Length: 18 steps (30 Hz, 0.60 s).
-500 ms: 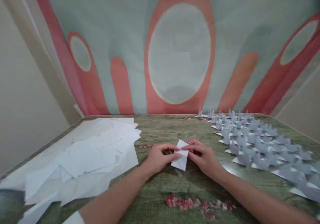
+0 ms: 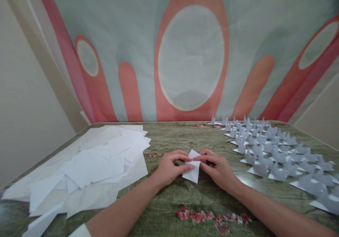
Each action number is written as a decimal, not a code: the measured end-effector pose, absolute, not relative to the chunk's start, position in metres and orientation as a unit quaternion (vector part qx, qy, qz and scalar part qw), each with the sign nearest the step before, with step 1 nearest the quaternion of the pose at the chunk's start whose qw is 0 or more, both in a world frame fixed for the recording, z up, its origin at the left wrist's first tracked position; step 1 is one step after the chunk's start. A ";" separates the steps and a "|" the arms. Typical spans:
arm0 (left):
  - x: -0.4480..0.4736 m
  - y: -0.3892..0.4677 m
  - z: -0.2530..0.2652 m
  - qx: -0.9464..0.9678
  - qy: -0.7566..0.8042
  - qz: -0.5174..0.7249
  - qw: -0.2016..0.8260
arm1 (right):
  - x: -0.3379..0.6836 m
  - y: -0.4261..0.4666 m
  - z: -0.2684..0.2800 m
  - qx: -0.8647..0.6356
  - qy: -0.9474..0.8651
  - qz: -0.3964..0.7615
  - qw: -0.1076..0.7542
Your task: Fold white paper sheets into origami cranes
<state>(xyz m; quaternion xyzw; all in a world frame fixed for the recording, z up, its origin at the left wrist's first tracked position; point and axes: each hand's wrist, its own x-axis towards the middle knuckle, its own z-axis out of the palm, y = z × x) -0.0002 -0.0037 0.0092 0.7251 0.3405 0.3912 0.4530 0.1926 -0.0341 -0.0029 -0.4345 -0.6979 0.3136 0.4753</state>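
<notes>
A small folded piece of white paper [image 2: 191, 175] is held between my two hands just above the middle of the table. My left hand [image 2: 173, 167] pinches its left side, thumb and index finger closed on it near the centre. From the other side, my right hand [image 2: 215, 167] grips the right edge between thumb and fingers. One pointed end of the paper faces away from me, and a wider part hangs toward me. The fingertips of both hands nearly meet across its middle, hiding part of the folds.
Overlapping white paper sheets [image 2: 106, 166] spread over the table's left side. Several rows of folded paper figures [image 2: 258, 170] stand along the right. The wood-look table [image 2: 164, 208] bears printed pink flowers [image 2: 196, 215]. A patterned backdrop [image 2: 143, 53] rises behind the far edge.
Both hands keep their pinch on the folded paper, almost in the same place. The fingers have barely shifted; the whole view has moved slightly.
</notes>
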 end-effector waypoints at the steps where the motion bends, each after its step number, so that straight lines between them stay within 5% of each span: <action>1: 0.000 -0.004 0.010 0.732 0.341 0.394 0.438 | 0.193 -0.034 -0.003 -0.432 -0.701 0.314 0.473; 11: 0.000 -0.008 0.015 0.755 0.330 0.407 0.395 | 0.192 -0.034 -0.002 -0.423 -0.708 0.333 0.458; 18: -0.001 -0.004 0.007 0.683 0.343 0.357 0.537 | 0.195 -0.031 -0.004 -0.447 -0.676 0.337 0.479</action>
